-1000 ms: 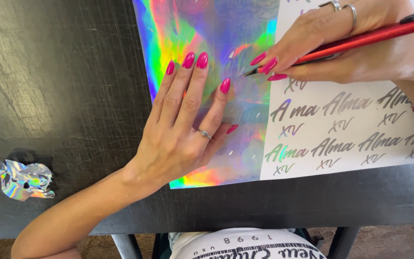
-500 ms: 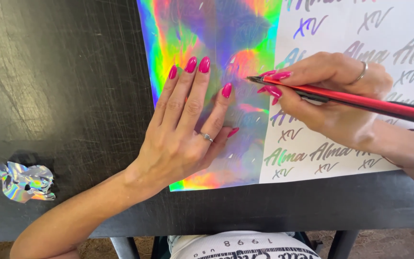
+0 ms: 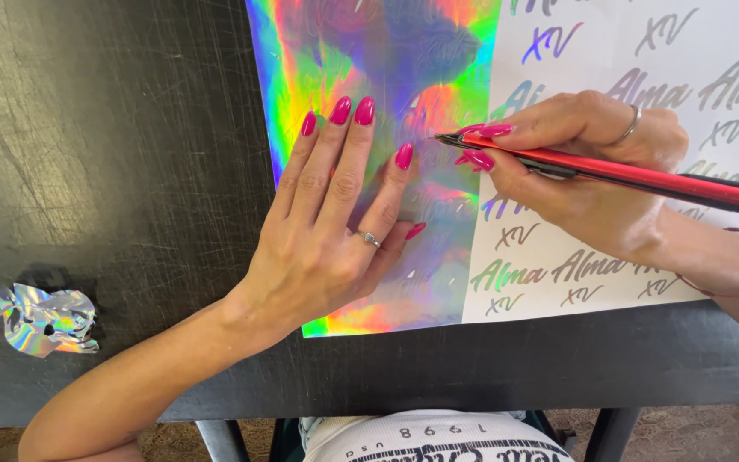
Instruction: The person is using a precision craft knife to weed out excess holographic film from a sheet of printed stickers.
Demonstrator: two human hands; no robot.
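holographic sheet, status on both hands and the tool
Left hand flat on holographic sheet, pinning it. Right hand grips red weeding tool, tip on the foil. Crumpled foil scrap lies clear, left.

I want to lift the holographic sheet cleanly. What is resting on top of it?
The left hand lies flat on the holographic sheet; the red tool tip touches it. The foil beneath the palm is hidden.

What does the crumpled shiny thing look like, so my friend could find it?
Start at the black table and go to its near left edge, left of the left hand. There lies a small crumpled foil scrap, alone. Unlike the flat rainbow sheet, it is wrinkled and mostly silver.
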